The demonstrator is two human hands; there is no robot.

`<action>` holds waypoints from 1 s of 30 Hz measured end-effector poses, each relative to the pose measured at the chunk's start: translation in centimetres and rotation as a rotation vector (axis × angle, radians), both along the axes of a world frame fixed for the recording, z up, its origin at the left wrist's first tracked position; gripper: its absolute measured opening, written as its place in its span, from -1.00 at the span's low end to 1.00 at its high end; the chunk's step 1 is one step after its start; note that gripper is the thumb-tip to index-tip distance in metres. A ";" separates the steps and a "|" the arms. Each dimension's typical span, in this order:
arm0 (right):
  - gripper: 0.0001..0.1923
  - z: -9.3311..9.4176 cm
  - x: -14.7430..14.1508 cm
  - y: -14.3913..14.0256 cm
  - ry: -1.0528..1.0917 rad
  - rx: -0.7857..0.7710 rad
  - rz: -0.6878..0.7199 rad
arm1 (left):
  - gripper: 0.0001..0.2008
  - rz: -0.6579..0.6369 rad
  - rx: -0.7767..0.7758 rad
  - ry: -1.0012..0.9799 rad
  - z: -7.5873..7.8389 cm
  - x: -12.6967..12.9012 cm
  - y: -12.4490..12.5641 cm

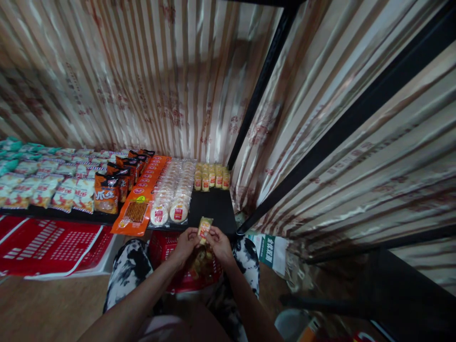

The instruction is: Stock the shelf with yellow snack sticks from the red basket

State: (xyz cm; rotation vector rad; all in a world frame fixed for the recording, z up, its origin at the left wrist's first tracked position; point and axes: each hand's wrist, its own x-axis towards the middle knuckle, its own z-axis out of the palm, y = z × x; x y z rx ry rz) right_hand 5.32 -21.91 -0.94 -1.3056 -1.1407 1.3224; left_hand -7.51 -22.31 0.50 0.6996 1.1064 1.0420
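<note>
Both hands are pinching one small yellow snack packet [204, 227] right at the front edge of the black shelf [213, 204], the left hand [185, 245] closed on its left side and the right hand [220, 243] closed on its right side. Looks like a light, crinkly foil-type pouch to me, soft and a bit slippery, so gripping it by the sealed edges seems safer than squeezing the middle. Directly under the hands a red plastic basket [167, 247] is sitting between the person's knees, holding what looks like more of the same yellowish packets, though it's too dim to be sure. Up at the back of the shelf a row of similar yellow packets [211, 176] is standing beside stacks of round white cakes [173, 194].
</note>
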 end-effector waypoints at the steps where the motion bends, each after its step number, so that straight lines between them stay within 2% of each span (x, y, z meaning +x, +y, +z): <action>1: -0.65 0.0 0.0 0.0 -0.012 0.011 0.007 | -0.73 0.008 0.000 0.008 0.0 0.2 0.2; 7: -0.65 0.1 0.3 0.7 -0.230 0.063 -0.028 | -0.75 0.038 0.030 0.072 -0.1 1.0 1.5; 11: -0.63 0.5 0.5 1.5 -0.389 0.132 -0.105 | -0.78 0.064 0.032 0.156 0.1 1.6 2.4; 18: -0.65 1.0 0.8 3.1 -0.604 0.192 -0.197 | -0.85 0.018 0.074 0.324 0.3 2.5 4.6; 24: -0.63 0.9 0.9 4.8 -0.697 0.182 -0.300 | -0.80 0.015 0.127 0.450 -0.4 3.3 6.6; 30: -0.68 0.5 1.1 6.2 -0.707 0.143 -0.344 | -0.79 -0.041 0.154 0.573 -0.8 4.2 8.1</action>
